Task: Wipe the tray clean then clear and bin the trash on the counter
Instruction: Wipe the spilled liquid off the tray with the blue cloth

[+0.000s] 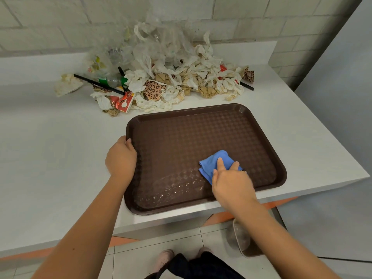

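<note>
One brown tray (201, 133) lay flat on the white counter (50, 158), its near edge close to the counter's front edge. One blue cloth (213, 164) sat bunched on the tray's near-right part. The right hand (231, 182) pressed down on the cloth, fingers loosely spread over it, index finger stretched forward; the cloth stuck out ahead and to the left of the hand. The left hand (120, 158) gripped the tray's left rim, fingers curled around the edge, thumb tip on top of the rim. A wet-looking sheen showed on the tray's near-left area.

One trash pile (171, 67) sat behind the tray against the wall, apart from the tray. In it: many crumpled white napkins, too many to count; several brown paper wads; clear plastic bags heaped at the back; two black straws visible, one long straw (98, 84) at the left and one (246, 85) at the right edge; one leopard-print cup (154, 89); one red printed cup (122, 102) at the front left; one plastic bottle with a green label (112, 81). One bin (241, 240) stood on the floor under the counter's right end, partly hidden by the right forearm. Two shoes showed at the bottom.
</note>
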### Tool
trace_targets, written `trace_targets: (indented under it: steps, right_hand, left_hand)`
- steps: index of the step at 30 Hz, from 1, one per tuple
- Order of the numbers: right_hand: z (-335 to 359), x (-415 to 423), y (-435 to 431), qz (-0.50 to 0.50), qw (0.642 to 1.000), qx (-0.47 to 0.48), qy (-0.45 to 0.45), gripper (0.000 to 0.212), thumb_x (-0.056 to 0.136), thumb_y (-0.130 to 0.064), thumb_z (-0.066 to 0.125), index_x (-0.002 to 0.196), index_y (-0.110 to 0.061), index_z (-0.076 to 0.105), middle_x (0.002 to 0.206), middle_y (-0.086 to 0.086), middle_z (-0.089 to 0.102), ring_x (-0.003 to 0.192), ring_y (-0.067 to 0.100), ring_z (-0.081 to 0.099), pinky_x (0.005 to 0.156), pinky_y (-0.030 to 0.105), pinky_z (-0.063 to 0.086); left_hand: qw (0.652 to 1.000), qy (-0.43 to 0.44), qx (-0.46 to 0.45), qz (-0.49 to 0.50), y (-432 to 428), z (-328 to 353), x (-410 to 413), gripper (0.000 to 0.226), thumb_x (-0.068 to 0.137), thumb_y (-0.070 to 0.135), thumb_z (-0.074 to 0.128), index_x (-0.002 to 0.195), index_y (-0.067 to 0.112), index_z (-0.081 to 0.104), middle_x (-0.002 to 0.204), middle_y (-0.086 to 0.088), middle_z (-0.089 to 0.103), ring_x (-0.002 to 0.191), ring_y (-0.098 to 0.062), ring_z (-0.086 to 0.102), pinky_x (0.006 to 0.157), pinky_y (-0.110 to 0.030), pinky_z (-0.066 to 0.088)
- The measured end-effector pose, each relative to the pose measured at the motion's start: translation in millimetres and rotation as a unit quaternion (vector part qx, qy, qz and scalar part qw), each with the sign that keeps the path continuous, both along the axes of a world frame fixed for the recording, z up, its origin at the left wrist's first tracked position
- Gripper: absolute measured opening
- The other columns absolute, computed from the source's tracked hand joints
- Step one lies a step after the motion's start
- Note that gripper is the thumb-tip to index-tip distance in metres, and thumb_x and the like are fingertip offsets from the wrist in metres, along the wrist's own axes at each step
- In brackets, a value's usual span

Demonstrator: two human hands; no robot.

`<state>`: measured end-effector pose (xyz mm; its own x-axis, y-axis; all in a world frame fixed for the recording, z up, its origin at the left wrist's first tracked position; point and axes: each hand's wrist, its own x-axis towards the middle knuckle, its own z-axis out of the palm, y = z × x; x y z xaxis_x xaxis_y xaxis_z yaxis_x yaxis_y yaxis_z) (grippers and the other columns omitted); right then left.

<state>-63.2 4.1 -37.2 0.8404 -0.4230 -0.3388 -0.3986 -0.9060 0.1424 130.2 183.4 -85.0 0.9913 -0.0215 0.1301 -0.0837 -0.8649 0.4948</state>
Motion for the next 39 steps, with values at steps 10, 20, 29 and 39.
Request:
trace_targets:
  steps: [10,20,29,39]
  right_hand:
    - [-16,-19,-85,0.211,0.955,0.196,-0.073,0.050,0.096,-0.053,0.014,0.144,-0.041,0.006,0.156,-0.012,-0.011,0.144,0.004,-0.009,0.117,0.022,0.010]
    - [-6,-4,-104,0.261,0.949,0.169,0.053,0.076,0.099,-0.010,0.043,0.132,-0.053,-0.010,0.140,-0.020,-0.034,0.135,0.000,-0.023,0.112,0.020,0.026]
    - [1,15,-91,0.360,0.927,0.098,0.035,0.067,0.094,-0.025,0.054,0.147,-0.042,0.017,0.149,-0.010,-0.018,0.138,0.009,-0.014,0.113,0.027,0.029]
    - [-8,29,-37,0.350,0.932,0.093,-0.012,0.062,0.098,-0.043,0.038,0.150,-0.037,0.003,0.160,0.001,-0.006,0.148,0.022,0.000,0.118,0.030,0.008]
  left_hand:
    - [1.000,0.003,-0.008,-0.004,1,1,0,0.035,0.101,0.025,0.036,0.120,0.006,0.059,0.104,-0.015,0.068,0.091,-0.033,0.064,0.072,-0.035,0.047]
    - [1.000,0.012,0.003,-0.003,1,-2,4,0.035,0.101,0.027,0.035,0.119,0.008,0.059,0.104,-0.013,0.068,0.090,-0.030,0.065,0.070,-0.031,0.046]
    - [1.000,0.015,0.015,0.001,0,-3,6,0.036,0.101,0.029,0.035,0.120,0.009,0.058,0.108,-0.012,0.068,0.092,-0.030,0.065,0.075,-0.034,0.050]
    - [1.000,0.010,0.004,0.004,1,-2,5,0.038,0.101,0.029,0.035,0.126,0.011,0.056,0.113,-0.010,0.067,0.097,-0.028,0.065,0.077,-0.033,0.050]
